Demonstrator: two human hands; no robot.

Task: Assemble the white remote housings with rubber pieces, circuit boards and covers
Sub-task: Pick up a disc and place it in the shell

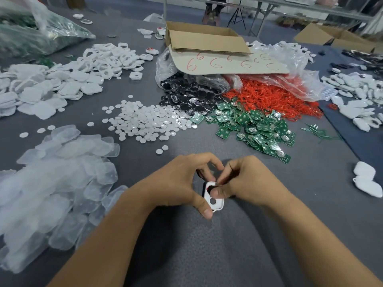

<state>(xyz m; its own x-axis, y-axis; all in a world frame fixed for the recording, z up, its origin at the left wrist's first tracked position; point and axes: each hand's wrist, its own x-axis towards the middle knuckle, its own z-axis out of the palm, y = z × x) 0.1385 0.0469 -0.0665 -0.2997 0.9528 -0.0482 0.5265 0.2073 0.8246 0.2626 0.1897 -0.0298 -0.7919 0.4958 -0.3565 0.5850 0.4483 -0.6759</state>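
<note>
I have the housing low at centre over the cloth, long axis running away from me. The left hand clasps its left edge, and the right hand pinches a dark piece onto its far end. Boards lie beyond, nearer the right hand.

white remote housing w/ round hole, tilted, mid-front, green circuit boards heaped beyond
</note>
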